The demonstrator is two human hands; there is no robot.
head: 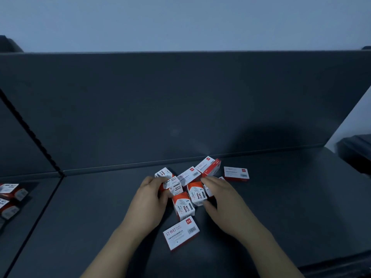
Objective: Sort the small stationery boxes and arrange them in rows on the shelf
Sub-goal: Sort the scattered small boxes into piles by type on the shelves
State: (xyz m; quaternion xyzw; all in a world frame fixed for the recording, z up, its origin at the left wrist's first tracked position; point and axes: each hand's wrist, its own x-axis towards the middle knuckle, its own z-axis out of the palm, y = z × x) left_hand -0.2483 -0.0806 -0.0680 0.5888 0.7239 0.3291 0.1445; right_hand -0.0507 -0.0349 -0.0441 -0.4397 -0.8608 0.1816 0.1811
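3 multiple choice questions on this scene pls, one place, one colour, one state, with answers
1. Where does the nearest staples box lie?
A. against the back wall
B. alone, in front of the pile
C. in the left compartment
2. What colours are the boxes?
A. blue and yellow
B. green and black
C. white and red
3. What is the left hand doing?
A. gripping a paper clips box
B. lying flat
C. pointing upward
Answers: 1 B: it lies apart; 2 C: white and red faces show; 3 A: its fingers curl round it.
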